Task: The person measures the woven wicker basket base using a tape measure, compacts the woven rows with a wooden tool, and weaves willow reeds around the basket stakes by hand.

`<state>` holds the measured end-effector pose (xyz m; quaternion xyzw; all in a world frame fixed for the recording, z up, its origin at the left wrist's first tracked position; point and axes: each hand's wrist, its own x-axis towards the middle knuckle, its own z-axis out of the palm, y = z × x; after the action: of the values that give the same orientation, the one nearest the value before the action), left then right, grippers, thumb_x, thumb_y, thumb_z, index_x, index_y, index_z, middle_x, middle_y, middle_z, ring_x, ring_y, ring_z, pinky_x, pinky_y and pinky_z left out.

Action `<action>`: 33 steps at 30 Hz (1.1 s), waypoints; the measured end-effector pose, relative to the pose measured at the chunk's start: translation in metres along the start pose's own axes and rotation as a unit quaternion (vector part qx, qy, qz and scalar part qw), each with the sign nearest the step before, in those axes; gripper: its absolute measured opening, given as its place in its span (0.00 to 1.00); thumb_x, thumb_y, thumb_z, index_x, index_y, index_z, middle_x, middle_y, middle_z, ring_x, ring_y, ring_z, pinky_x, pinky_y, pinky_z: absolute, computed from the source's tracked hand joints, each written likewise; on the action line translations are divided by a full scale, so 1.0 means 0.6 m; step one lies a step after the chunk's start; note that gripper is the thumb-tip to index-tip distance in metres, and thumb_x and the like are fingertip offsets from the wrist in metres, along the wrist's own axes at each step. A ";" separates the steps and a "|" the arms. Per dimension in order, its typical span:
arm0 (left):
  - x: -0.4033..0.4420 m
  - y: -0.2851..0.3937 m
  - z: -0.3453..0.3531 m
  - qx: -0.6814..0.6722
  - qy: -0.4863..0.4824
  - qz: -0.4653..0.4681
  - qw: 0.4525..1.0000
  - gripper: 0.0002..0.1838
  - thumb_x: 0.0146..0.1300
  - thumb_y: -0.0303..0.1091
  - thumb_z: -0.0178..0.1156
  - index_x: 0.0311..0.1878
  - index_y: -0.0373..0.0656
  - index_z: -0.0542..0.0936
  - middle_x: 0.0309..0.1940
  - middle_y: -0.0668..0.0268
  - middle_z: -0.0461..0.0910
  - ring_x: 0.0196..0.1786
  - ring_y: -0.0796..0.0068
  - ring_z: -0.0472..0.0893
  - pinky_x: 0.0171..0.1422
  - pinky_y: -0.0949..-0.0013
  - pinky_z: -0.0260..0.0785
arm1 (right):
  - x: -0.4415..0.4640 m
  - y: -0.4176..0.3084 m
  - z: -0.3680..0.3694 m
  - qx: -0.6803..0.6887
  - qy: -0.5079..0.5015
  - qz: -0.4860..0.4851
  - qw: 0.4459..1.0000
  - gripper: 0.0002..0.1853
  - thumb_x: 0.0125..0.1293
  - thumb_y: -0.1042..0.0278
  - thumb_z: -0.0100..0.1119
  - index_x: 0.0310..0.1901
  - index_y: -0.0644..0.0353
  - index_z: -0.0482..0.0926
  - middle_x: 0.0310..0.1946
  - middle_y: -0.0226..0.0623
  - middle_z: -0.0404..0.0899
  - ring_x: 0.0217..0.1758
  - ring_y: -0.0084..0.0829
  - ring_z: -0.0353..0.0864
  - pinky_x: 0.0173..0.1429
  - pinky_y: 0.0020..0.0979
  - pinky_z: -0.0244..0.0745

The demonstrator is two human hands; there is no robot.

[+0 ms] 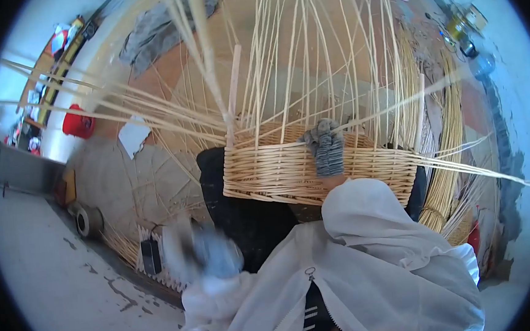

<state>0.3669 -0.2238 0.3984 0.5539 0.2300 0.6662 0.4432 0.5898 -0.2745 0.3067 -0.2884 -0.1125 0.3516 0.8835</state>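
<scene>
A partly woven wicker basket (265, 173) rests across my lap, with tall pale stakes rising from its rim. My right hand (323, 138), in a grey knitted glove, is closed at the basket's near wall. From it a pale wicker rod (396, 105) slants up to the right, slightly blurred. My left hand (213, 252) is off the basket, low on the left, and smeared by motion. Its fingers cannot be made out, nor whether anything is in them. Bundled rod ends (481, 174) stick out past the basket's right side.
Long rods (445, 153) lie in bundles on the right. A grey cloth (166, 31) lies on the floor at the back left, with a red bucket (78, 122) farther left. A black box (151, 256) sits near my left hand, and a round metal pot (88, 221) stands by the wall.
</scene>
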 end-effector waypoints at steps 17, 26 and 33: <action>0.112 -0.283 0.203 0.151 -0.420 -0.483 0.753 0.15 0.60 0.31 0.56 0.51 0.37 0.75 0.39 0.62 0.78 0.40 0.68 0.78 0.47 0.73 0.72 | 0.028 0.030 -0.074 0.212 0.035 0.117 0.970 0.14 0.67 0.57 0.35 0.26 0.51 0.65 0.19 0.29 0.61 0.21 0.33 0.62 0.32 0.39 0.64; 0.067 -0.164 0.234 0.446 -0.552 -0.191 0.678 0.28 0.54 0.38 0.63 0.59 0.45 0.70 0.61 0.55 0.67 0.60 0.60 0.70 0.66 0.67 0.59 | -0.074 -0.082 -0.075 -0.023 0.056 -0.044 0.997 0.02 0.65 0.73 0.49 0.34 0.56 0.68 0.29 0.34 0.71 0.36 0.33 0.74 0.47 0.42 0.75; 0.072 -0.221 0.193 0.496 -0.606 -0.206 0.587 0.32 0.46 0.52 0.67 0.47 0.33 0.77 0.48 0.48 0.74 0.52 0.58 0.74 0.59 0.64 0.64 | -0.017 -0.165 -0.109 -0.118 -0.050 0.092 0.988 0.07 0.62 0.75 0.55 0.40 0.55 0.68 0.31 0.32 0.72 0.40 0.32 0.75 0.51 0.39 0.78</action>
<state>0.5206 -0.1421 0.3483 0.9011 0.3112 -0.1499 0.2619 0.6636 -0.3679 0.3119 -0.3816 -0.1696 0.4299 0.8005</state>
